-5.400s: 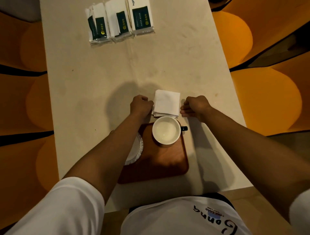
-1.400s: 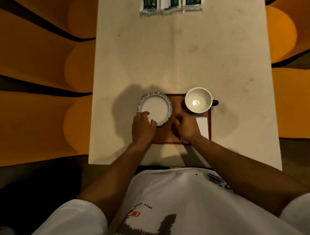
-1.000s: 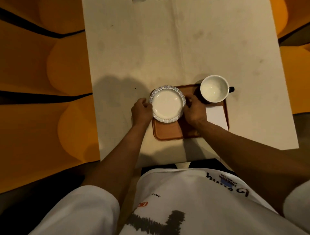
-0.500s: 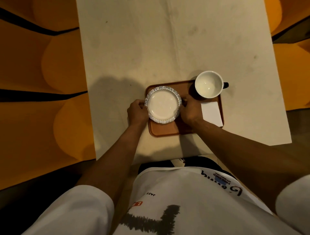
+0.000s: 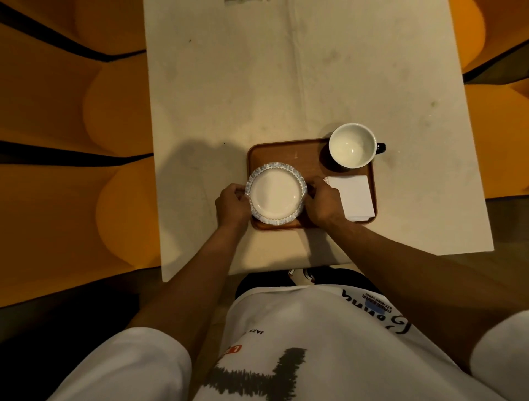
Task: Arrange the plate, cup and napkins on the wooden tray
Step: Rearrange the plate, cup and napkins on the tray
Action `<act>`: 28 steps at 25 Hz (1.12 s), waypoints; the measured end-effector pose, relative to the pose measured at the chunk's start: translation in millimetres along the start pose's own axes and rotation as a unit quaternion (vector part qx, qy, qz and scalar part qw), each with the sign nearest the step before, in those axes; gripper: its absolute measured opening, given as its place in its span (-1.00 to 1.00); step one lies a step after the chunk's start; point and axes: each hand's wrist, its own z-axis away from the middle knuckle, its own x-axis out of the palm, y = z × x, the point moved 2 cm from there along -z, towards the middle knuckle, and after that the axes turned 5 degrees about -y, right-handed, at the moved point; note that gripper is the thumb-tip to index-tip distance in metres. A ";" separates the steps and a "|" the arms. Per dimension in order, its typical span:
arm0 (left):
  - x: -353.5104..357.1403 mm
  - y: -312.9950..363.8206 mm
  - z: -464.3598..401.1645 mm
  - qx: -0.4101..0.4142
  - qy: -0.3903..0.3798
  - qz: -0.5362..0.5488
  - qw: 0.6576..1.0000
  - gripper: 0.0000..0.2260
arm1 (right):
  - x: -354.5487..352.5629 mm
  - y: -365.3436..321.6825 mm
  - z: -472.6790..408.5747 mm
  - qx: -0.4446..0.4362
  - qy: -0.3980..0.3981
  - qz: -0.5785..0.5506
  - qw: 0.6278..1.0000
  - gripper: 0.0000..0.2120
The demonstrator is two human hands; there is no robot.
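Note:
A brown wooden tray lies near the table's front edge. On its left half sits a white plate with a blue patterned rim, slightly overhanging the tray's left side. My left hand grips the plate's left rim and my right hand grips its right rim. A white cup with a dark handle stands on the tray's far right corner. A folded stack of white napkins lies on the tray's right side, just below the cup.
The cream table stretches away from me. Packets are barely visible at its far edge. Orange seats flank the table on the left and orange seats on the right.
The napkins, earlier on the table beyond the tray, now lie on its right side. The plate has shifted rightward and nearer on the tray, both hands now on its rim.

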 end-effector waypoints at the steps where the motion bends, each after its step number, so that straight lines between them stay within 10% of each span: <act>1: 0.2 -0.6 1.3 -0.001 0.001 0.001 1.000 -0.79 | -0.1 0.0 1.6 0.001 -0.001 0.002 1.000 -0.73; 28: -2.6 -9.3 7.6 -0.025 -0.033 0.006 0.999 -0.75 | -0.9 8.9 18.7 0.034 -0.026 -0.029 0.999 -0.70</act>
